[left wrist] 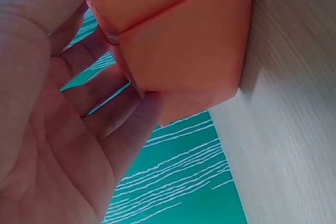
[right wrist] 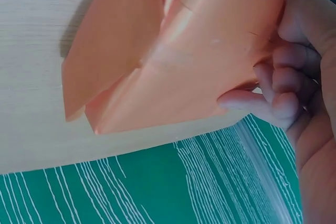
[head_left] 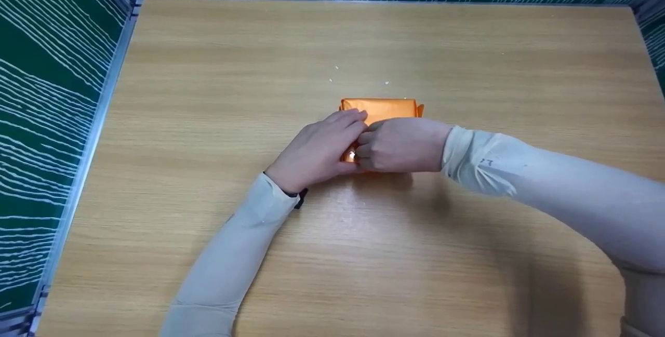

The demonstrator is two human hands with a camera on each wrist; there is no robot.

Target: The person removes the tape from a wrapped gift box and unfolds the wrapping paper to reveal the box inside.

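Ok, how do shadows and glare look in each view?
Head: soft shadows on the table below the right sleeve, a small glint on the orange package; left wrist: package mostly matte; right wrist: pale sheen along its fold.

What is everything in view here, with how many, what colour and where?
orange packet: one, orange, on the table under both hands
table: one, light wood-brown, beneath the packet
white specks: at least three, white, on the table beyond the packet; too small to identify
panels: on three sides, green with white lines, past the table's far, left and right edges
edge strip: one plainly seen, blue-grey, along the table's left edge
black band: one plainly seen, black, at the left wrist
sleeves: two, pale grey, on both arms
left hand: one, bare, touching the packet's left end
right hand: one, bare, on the packet beside the left hand
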